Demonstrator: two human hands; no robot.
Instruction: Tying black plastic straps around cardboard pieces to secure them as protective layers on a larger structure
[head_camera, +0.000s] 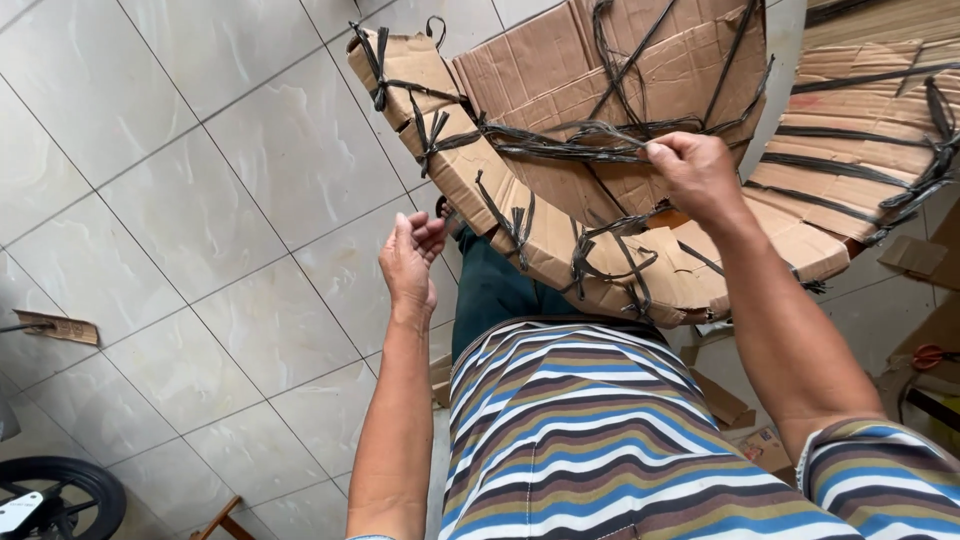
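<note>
The cardboard ring (560, 250) is showing a plain light brown colour, with paler tan patches where the surface is worn. The straps (560, 140) tied across it are looking dark, almost black, and some are fraying into thin grey threads. The shirt (590, 440) is carrying horizontal stripes in blue, white, dark brown and olive yellow. The trousers (495, 290) are appearing dark green. The floor tiles (200, 200) are showing a pale cream colour with soft whitish marbling and thin dark joints between them. The scissors (932, 356) at the edge are having orange handles. The wheel (60, 490) is looking black.
</note>
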